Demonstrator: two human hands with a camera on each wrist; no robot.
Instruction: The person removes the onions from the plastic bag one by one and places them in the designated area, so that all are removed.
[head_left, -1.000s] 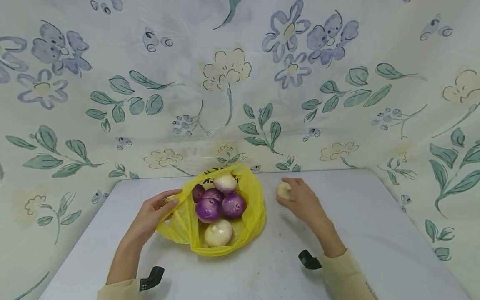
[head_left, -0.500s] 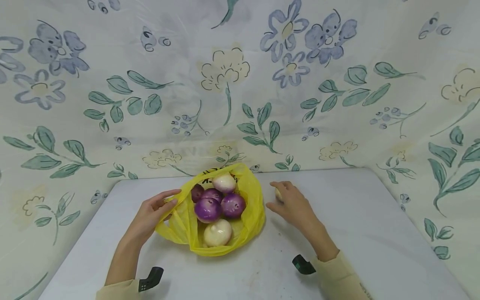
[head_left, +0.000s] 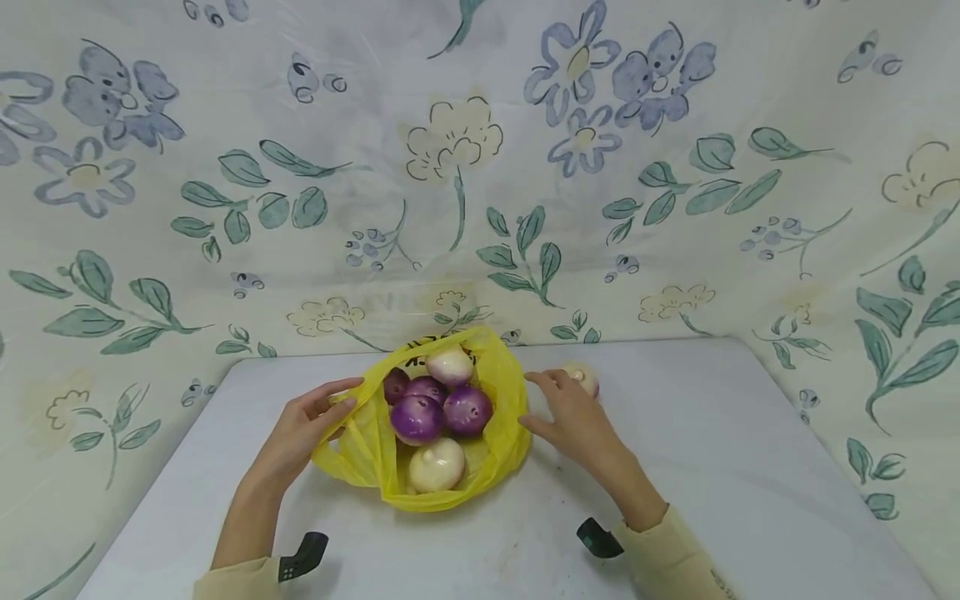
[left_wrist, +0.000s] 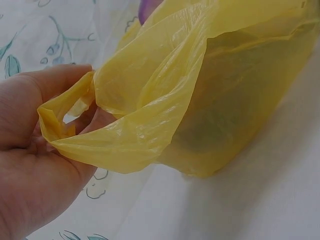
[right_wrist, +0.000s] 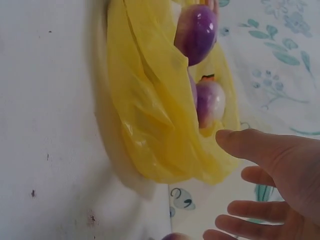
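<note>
A yellow plastic bag (head_left: 510,433) stands on the table, its mouth spread. Inside sit several glossy round vegetables, like onions or turnips, some purple (head_left: 417,419) and some mostly white (head_left: 437,465). My left hand (head_left: 311,425) holds the bag's handle at its left side. In the left wrist view the handle strap (left_wrist: 115,150) loops across that hand (left_wrist: 30,150). My right hand (head_left: 573,417) is at the bag's right edge, fingers apart, holding nothing. In the right wrist view this hand (right_wrist: 280,190) has thumb and fingers spread beside the bag (right_wrist: 160,140).
One loose white-and-purple vegetable (head_left: 583,380) lies on the white table (head_left: 705,450), just behind my right hand. A flower-printed cloth (head_left: 450,208) hangs along the table's back edge. A black device (head_left: 303,557) sits on the left wrist, another (head_left: 598,538) on the right.
My right hand has let go of the white vegetable and moved left to the bag's edge. The vegetable stays on the table behind it. My left hand has kept its place.
</note>
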